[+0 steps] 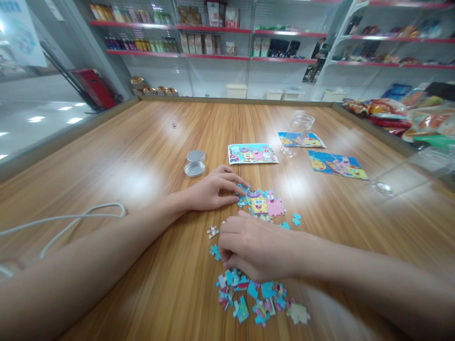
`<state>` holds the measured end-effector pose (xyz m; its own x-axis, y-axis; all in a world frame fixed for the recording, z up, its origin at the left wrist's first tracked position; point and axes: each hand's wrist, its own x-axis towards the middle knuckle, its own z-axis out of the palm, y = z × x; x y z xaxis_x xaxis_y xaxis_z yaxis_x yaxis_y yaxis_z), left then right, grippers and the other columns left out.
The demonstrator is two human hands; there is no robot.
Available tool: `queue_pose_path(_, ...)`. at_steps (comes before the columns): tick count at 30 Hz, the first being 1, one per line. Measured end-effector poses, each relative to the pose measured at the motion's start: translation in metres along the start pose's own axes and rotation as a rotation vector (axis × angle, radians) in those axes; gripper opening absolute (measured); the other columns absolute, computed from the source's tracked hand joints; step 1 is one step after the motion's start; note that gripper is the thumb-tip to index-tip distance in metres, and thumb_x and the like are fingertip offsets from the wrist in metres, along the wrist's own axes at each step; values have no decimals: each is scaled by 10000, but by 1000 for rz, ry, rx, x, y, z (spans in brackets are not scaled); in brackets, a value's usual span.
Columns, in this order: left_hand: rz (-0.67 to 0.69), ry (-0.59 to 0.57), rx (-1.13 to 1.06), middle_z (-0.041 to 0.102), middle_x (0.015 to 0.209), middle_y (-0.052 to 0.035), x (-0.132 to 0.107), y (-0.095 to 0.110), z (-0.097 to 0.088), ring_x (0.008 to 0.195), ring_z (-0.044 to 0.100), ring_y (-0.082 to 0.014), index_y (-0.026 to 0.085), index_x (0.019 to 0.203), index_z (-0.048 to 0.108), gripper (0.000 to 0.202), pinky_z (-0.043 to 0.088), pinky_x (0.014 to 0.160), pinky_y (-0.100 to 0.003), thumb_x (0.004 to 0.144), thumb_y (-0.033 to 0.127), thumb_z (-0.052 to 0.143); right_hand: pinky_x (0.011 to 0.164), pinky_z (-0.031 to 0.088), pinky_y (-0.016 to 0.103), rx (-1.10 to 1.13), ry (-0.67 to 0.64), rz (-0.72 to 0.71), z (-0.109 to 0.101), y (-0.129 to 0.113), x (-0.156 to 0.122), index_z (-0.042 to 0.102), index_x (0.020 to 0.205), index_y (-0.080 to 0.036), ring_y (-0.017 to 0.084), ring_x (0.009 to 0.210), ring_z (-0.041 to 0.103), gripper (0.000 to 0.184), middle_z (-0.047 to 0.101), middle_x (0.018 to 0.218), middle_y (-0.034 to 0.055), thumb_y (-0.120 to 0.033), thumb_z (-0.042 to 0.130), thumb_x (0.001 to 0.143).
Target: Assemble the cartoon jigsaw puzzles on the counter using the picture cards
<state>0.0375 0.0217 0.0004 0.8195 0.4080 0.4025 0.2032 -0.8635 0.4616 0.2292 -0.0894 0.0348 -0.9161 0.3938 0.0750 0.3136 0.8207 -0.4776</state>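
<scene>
My left hand [217, 190] rests palm-down on the table with its fingers stretched out, the tips touching the left edge of a partly joined jigsaw puzzle [259, 204]. The joined part shows a yellow square character and a pink one. Closer to me, my right hand [254, 246] is bent over with its fingers curled downward; its fingertips and anything between them are hidden. Beside it lie a loose puzzle piece [213, 231] with red and white on it and a blue piece [215, 252]. A heap of puzzle pieces [261, 296] spreads just below the right hand.
Beyond the puzzle lies a picture card [253, 154], with two blue cards [339, 164] farther right. A clear jar [300, 127] stands over one. Two round metal lids [195, 169] are left of the card. A white cable [85, 215] crosses the table's left side.
</scene>
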Motion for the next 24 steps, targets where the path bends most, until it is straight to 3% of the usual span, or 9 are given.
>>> queue_pose_path(3,-6,-6,0,720,1233,-39,0,0,0,1142,525,-224,260,1071,771,168,395,1056,-428,930,260,679,759,380,292,-2,-4,-8,1,-2,0,669,967,-156,159,840,574,100,682,881,32,-135,612,888)
queue_pose_path(7,-11,-6,4,722,1228,-36,0,2,-1,1139,524,-225,264,1086,769,178,393,1055,-429,935,273,675,767,375,319,-107,81,39,3,-1,-1,672,1143,-148,193,876,549,233,665,978,81,-247,612,940)
queue_pose_path(13,-12,-8,-8,718,1240,-33,1,1,0,1140,527,-231,283,1081,773,178,385,1048,-437,930,289,679,815,378,343,-157,113,114,1,1,1,688,1214,-190,214,913,527,312,634,1013,90,-335,646,941)
queue_pose_path(19,-9,9,-6,723,1230,-33,1,-1,1,1140,517,-231,283,1070,778,173,379,1060,-432,920,291,692,724,329,321,-232,17,-25,-3,4,19,740,950,-192,183,828,504,127,622,922,56,-305,692,917)
queue_pose_path(24,-2,-5,-4,717,1241,-31,1,-1,1,1139,517,-228,278,1085,774,187,383,1055,-428,928,258,675,672,312,317,-223,5,-41,-1,12,28,701,883,-161,156,725,475,205,630,861,31,-364,711,908)
